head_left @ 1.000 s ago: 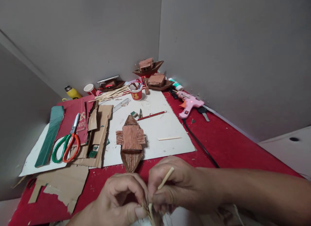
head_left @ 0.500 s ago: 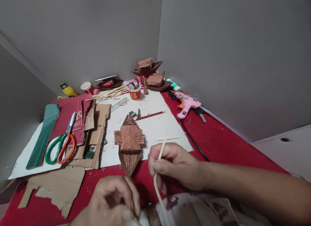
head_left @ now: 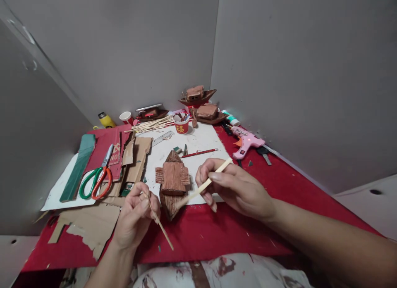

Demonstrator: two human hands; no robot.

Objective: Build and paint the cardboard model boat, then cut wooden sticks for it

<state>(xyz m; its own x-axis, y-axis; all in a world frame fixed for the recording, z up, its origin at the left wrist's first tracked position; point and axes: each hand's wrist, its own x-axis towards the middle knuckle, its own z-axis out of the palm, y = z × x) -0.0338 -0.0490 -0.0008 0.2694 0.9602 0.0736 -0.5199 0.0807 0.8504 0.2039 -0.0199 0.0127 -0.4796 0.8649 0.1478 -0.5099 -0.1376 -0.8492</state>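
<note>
My left hand (head_left: pixel 136 211) pinches a thin splintered wooden stick (head_left: pixel 163 230) that slants down to the right. A pale flat wooden strip (head_left: pixel 219 169) is gripped between the thumb and fingers of my right hand (head_left: pixel 229 186); its lower end is blurred in front of a model boat. That brown model boat (head_left: pixel 173 178), with a cabin and ribbed side pieces, lies on white paper (head_left: pixel 201 141) between and beyond my hands. Behind it are a red pencil (head_left: pixel 200 153) and a small craft blade (head_left: pixel 185 150).
Scissors (head_left: pixel 99 180) rest on cardboard sheets (head_left: pixel 89 226) at the left. A pink glue gun (head_left: pixel 248 142) lies right. At the back stand a red paper cup (head_left: pixel 180 124), more model boats (head_left: pixel 197 94), a pile of sticks (head_left: pixel 151 124) and a yellow bottle (head_left: pixel 106 120).
Both hands have risen from near my lap over the table, each still holding its piece of wood. The strip in my right hand has tilted to the right. The view has shifted slightly.
</note>
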